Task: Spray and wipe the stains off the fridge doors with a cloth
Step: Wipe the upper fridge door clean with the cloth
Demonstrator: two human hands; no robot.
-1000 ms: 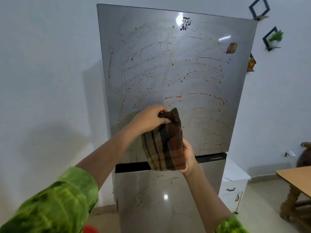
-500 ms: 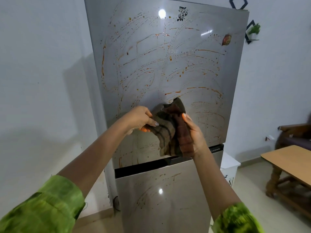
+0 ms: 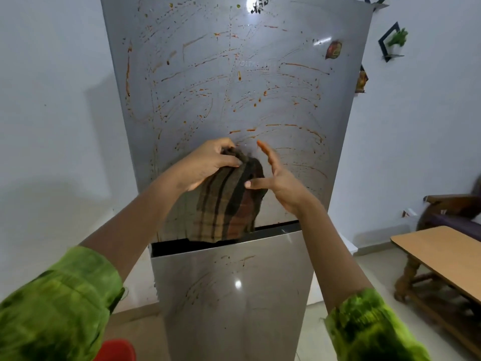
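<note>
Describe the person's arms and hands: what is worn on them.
The left hand and right hand are bare: no gloves, rings or watch visible. Forearms are uncovered. The left sleeve and right sleeve are loose mottled fabric, bright and dark green.

The light is soft and even. The tall brushed-silver upper fridge door (image 3: 208,74) carries a round white glare spot at its top edge; the silver lower fridge door (image 3: 260,321) shows a smaller bright dot. A faint grey shadow lies on the white wall (image 3: 52,126) left of the fridge. The raised fingers of the right hand (image 3: 282,190) are motion-blurred. The wide lens slants the fridge's sides.
</note>
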